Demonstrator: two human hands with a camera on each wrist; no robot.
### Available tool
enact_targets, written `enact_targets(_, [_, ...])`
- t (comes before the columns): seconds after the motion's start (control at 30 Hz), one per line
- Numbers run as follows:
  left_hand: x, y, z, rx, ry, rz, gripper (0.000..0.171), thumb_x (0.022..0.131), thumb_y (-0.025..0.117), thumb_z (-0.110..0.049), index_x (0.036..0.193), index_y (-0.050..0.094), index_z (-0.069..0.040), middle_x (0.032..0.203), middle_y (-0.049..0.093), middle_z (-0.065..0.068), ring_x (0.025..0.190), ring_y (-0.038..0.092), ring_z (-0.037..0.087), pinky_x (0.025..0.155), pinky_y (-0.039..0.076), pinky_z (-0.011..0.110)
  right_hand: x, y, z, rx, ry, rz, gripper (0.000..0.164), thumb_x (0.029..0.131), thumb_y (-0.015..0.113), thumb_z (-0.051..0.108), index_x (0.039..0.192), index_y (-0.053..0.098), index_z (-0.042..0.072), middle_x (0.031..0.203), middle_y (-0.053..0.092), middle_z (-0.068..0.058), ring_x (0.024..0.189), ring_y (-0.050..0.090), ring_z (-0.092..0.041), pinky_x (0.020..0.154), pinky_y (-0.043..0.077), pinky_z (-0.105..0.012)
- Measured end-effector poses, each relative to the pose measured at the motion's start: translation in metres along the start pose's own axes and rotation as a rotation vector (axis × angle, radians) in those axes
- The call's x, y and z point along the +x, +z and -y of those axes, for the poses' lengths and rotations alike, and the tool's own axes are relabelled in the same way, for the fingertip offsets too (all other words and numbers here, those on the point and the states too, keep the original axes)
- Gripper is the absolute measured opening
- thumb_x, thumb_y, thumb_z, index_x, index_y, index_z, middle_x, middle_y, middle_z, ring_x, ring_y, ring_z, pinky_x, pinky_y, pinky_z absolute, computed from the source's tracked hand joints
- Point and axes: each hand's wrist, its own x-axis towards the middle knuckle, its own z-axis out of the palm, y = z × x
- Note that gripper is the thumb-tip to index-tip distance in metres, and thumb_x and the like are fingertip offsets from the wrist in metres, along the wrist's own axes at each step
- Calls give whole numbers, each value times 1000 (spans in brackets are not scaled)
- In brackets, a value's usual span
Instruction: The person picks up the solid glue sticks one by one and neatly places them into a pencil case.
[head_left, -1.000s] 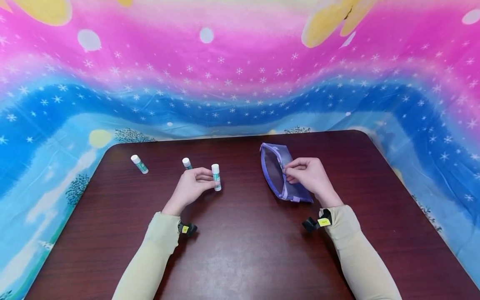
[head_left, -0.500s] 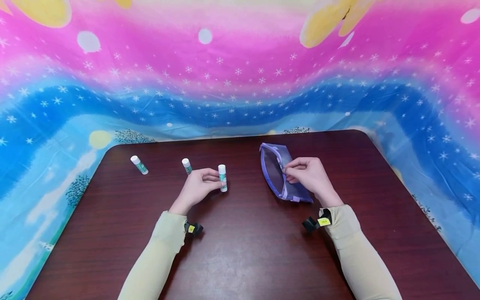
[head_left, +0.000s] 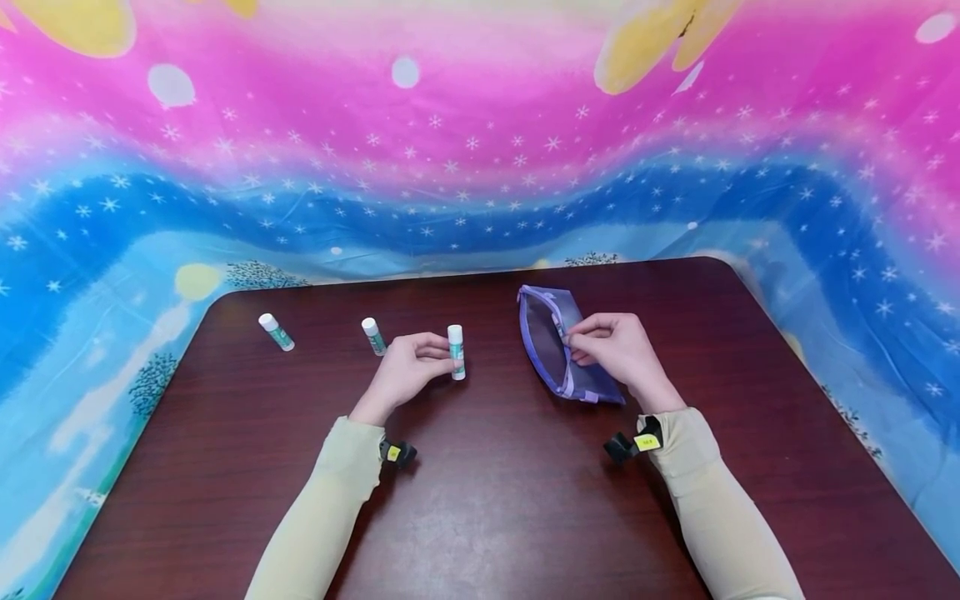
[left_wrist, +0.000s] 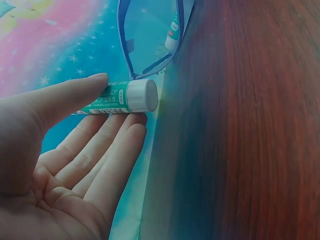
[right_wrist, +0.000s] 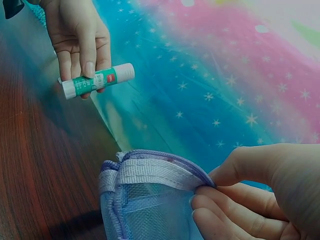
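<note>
My left hand (head_left: 408, 371) pinches a glue stick (head_left: 456, 353) upright between thumb and fingertips, to the left of a purple mesh zip pouch (head_left: 600, 385). Its white cap and green label show in the right wrist view, where the glue stick (right_wrist: 102, 81) lies across the fingers. The right hand (head_left: 618, 350) grips the pouch's near rim between thumb and fingers, and the zipped mouth gapes toward the left hand. Through that mouth, the left wrist view shows another green-and-white glue stick (left_wrist: 172, 32) inside the pouch.
Two more glue sticks are on the dark wooden table (head_left: 480, 483): one glue stick (head_left: 373, 336) just behind the left hand, another glue stick (head_left: 277, 332) farther left. A colourful patterned cloth (head_left: 480, 167) hangs around the table's far and side edges.
The left hand has moved right with its glue stick, closer to the pouch, uncovering more of the glue stick behind it. The right hand and pouch have stayed nearly still.
</note>
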Motion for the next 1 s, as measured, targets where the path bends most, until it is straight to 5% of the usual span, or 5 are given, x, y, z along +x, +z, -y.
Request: enact_targets(1.0, [14,24,-10,-67,-11,7,31,87,84,-17,113,74,-4,101,76,8,95,73,19,83,59,36,2,1,-2,0,-7,-4,21,90,78,7,102,75,-10,90,75,-20,68,72,-23,65,62,-33])
